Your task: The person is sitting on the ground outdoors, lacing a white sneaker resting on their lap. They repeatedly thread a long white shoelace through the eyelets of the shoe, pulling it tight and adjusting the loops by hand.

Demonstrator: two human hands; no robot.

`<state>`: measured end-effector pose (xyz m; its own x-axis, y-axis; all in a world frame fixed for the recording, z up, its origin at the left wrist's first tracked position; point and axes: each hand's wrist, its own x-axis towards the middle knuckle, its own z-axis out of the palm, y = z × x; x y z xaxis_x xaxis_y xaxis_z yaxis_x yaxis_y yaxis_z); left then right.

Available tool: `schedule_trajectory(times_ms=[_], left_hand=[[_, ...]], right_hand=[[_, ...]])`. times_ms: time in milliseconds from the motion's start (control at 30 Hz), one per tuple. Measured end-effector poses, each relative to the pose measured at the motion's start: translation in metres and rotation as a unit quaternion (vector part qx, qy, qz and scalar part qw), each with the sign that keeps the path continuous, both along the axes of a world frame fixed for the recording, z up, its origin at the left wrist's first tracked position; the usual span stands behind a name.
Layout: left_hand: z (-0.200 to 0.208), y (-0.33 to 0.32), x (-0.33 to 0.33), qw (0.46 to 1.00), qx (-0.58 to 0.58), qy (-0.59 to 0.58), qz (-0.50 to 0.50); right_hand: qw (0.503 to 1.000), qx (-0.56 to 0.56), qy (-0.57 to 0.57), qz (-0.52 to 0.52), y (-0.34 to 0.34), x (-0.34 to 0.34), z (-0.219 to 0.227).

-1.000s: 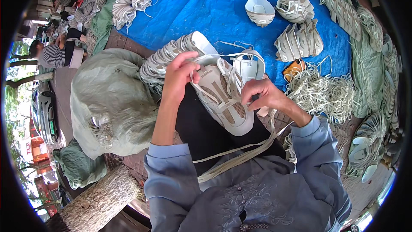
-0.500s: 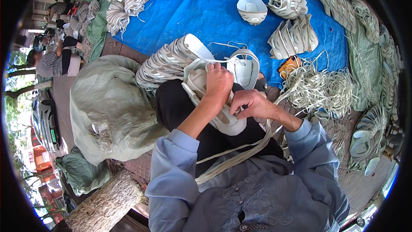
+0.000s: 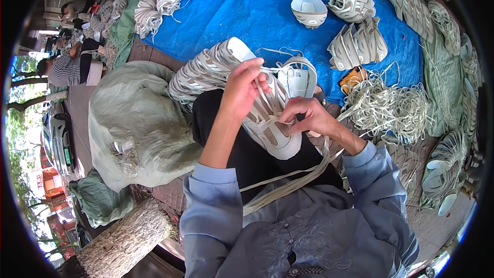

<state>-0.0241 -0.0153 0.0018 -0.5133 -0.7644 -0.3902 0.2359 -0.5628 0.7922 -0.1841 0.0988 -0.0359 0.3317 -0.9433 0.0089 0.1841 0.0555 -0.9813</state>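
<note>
A beige and white shoe upper (image 3: 282, 146) lies across my lap, toe toward me, with a lace partly threaded through it. My left hand (image 3: 243, 86) is raised over its upper part, fingers pinched on a pale shoelace (image 3: 261, 83). My right hand (image 3: 307, 115) rests against the right side of the upper, thumb and fingers closed at its edge near the lace holes. What the right fingertips grip there is hard to make out. Several loose laces (image 3: 293, 188) trail over my lap. Just beyond the right hand stands another white shoe upper (image 3: 297, 80).
A nested stack of shoe uppers (image 3: 198, 74) leans beyond my left hand. More uppers (image 3: 357, 44) sit on a blue tarp (image 3: 242, 0). At right lie a heap of laces (image 3: 396, 108) and an orange object (image 3: 352, 79). A large pale sack (image 3: 139, 123) stands left.
My left hand has lifted off the upper and turned, drawing a lace up toward its top. The right hand stays at the upper's side. The view has shifted slightly.
</note>
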Motion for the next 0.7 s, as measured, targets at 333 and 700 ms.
schedule_trajectory(times_ms=[333,700], left_hand=[[0.017,-0.035,0.085,0.983,-0.075,0.120,0.121],[0.007,-0.038,0.107,0.984,-0.075,0.101,0.125]], right_hand=[[0.877,-0.242,0.415,0.014,-0.025,-0.018,0.005],[0.869,-0.009,0.462,0.178,-0.060,-0.004,0.035]])
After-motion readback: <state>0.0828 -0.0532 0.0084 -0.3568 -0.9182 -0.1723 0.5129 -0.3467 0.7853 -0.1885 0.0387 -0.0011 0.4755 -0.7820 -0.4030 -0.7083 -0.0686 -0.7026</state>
